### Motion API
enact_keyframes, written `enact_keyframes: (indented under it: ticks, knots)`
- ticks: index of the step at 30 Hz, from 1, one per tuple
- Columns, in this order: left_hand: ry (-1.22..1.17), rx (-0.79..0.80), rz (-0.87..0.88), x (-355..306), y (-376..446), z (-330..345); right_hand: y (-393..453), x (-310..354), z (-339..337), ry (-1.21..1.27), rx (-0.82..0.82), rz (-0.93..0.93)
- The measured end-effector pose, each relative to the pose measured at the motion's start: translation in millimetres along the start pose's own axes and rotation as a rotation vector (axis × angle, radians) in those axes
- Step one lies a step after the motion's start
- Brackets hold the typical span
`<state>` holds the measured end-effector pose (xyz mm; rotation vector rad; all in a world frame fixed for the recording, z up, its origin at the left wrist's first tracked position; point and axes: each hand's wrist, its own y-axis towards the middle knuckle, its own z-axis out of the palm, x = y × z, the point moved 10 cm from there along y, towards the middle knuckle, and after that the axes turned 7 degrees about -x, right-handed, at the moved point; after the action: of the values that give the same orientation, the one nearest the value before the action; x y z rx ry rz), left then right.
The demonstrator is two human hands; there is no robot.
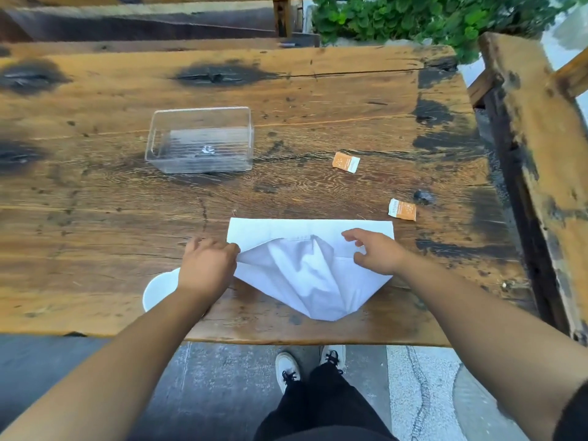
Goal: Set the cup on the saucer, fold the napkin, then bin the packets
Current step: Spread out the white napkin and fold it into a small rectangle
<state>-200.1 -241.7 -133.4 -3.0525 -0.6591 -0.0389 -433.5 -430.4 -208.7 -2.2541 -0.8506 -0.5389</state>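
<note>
The left hand [206,265] is pinching the left corner of the white napkin [305,275], which is lying half-folded near the front edge of the wooden table [95,218]. The right hand [375,249] is curling over the right fold (I cannot tell whether it is actually gripping). The near packet [402,210] and far packet [346,162] are lying beyond it.

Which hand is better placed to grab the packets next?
Probably the right hand: both orange-and-white paper packets lie on its side, beyond the white cloth napkin; the left hand is farther.

The white cloth napkin [313,281] lay partly folded, its middle bunched. Two orange paper packets [346,162] [402,210] lay beyond its right corner, the clear plastic bin [203,109] beyond its left.
</note>
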Motion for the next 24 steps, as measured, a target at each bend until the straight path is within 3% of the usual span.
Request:
enact_keyframes:
  ticks: [3, 8, 13, 19, 24]
  knots:
    - [0.006, 0.012, 0.002, 4, -8, 1, 9, 30, 27, -0.096, 0.14, -0.078]
    - [-0.001, 0.031, -0.007, 5, -9, -7, 27, 69, 42, -0.282, 0.191, -0.157]
    - [-0.031, -0.022, -0.058, 25, -6, -38, -15, 65, -36, -0.169, 0.057, -0.211]
    - [-0.067, -0.113, 0.035, 2, 14, -80, -113, 67, -114, -0.653, -0.253, -0.351]
    - [-0.06, -0.15, 0.082, -20, 21, -107, -159, 43, -130, -0.831, -0.281, -0.167]
